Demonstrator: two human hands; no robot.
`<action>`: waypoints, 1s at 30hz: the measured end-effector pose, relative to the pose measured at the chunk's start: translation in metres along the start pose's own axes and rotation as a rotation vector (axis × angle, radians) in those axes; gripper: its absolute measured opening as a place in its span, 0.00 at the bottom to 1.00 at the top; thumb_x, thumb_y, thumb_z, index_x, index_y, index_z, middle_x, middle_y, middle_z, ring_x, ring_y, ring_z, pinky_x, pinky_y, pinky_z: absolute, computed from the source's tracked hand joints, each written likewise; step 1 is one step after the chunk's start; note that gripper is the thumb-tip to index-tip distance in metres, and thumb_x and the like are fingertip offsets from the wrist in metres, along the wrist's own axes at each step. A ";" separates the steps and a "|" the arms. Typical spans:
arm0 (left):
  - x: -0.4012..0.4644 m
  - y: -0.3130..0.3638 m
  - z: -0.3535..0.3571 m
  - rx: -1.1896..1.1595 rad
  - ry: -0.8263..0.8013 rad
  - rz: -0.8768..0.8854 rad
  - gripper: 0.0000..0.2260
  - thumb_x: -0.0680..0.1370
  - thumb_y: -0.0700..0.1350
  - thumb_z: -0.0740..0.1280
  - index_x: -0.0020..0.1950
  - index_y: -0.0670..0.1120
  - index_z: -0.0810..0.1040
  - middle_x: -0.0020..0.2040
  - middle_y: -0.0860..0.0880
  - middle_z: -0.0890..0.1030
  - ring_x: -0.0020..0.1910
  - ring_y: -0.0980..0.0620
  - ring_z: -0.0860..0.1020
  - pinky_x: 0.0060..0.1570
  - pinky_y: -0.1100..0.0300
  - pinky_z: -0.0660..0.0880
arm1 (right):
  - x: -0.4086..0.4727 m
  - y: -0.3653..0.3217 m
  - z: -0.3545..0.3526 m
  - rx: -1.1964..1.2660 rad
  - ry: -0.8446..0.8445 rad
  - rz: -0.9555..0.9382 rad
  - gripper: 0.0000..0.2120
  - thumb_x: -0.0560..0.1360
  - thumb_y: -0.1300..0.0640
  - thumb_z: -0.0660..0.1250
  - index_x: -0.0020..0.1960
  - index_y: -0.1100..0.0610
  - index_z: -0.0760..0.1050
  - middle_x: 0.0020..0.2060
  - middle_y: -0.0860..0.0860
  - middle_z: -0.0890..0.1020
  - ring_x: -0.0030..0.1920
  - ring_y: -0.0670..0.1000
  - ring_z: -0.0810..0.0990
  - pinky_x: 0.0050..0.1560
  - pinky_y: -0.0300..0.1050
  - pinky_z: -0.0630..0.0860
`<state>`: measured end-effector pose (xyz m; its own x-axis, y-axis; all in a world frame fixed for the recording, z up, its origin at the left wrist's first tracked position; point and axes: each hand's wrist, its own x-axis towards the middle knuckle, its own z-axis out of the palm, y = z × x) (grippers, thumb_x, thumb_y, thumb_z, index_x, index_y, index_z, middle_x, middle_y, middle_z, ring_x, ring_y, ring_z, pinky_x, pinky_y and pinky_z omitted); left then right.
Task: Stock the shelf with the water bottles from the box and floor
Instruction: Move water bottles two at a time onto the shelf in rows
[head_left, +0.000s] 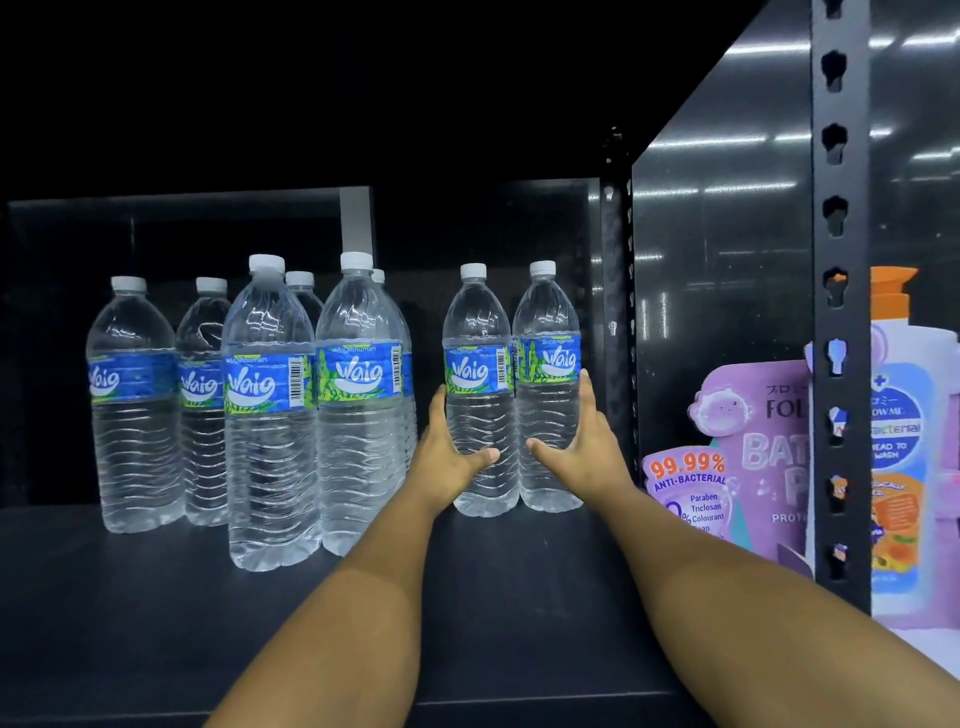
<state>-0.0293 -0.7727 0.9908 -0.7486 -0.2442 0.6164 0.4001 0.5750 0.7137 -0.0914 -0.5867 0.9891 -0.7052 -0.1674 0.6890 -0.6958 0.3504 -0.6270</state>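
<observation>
Several clear water bottles with blue labels and white caps stand upright on the dark shelf (156, 597). A group of them (270, 410) is at the left and middle. Two more stand side by side at the right. My left hand (447, 457) grips the left one of that pair (479, 322) low on its body, thumb across the front. My right hand (582, 447) grips the right one (548, 317) the same way. Both bottles rest on the shelf board.
A black perforated upright post (839, 312) and a glossy black side panel (722, 260) close the shelf on the right. Beyond them are a purple refill pouch (748, 447) and a pump bottle (898, 441). Bare shelf board lies in front of the bottles.
</observation>
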 end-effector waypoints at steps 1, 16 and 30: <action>-0.001 0.000 0.000 0.003 -0.004 -0.001 0.48 0.67 0.48 0.78 0.76 0.60 0.50 0.71 0.54 0.71 0.68 0.51 0.72 0.69 0.45 0.68 | 0.000 0.000 0.000 0.001 -0.003 0.003 0.54 0.69 0.48 0.75 0.78 0.43 0.38 0.66 0.56 0.69 0.64 0.54 0.72 0.57 0.42 0.65; -0.011 0.014 0.004 0.233 -0.062 -0.074 0.48 0.76 0.50 0.71 0.78 0.52 0.34 0.78 0.46 0.60 0.73 0.45 0.64 0.72 0.49 0.62 | -0.009 -0.010 -0.009 -0.135 -0.190 0.133 0.51 0.76 0.46 0.68 0.75 0.47 0.27 0.72 0.61 0.62 0.67 0.58 0.70 0.65 0.51 0.67; -0.058 0.041 -0.001 0.625 -0.184 -0.090 0.36 0.78 0.52 0.66 0.79 0.43 0.50 0.78 0.44 0.56 0.76 0.44 0.57 0.74 0.51 0.57 | -0.048 -0.036 -0.035 -0.489 -0.397 0.145 0.36 0.78 0.46 0.62 0.78 0.56 0.48 0.73 0.58 0.63 0.71 0.59 0.66 0.69 0.54 0.66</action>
<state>0.0314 -0.7354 0.9848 -0.8652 -0.2071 0.4566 -0.0094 0.9172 0.3982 -0.0278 -0.5592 0.9908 -0.8495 -0.3821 0.3638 -0.5131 0.7589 -0.4010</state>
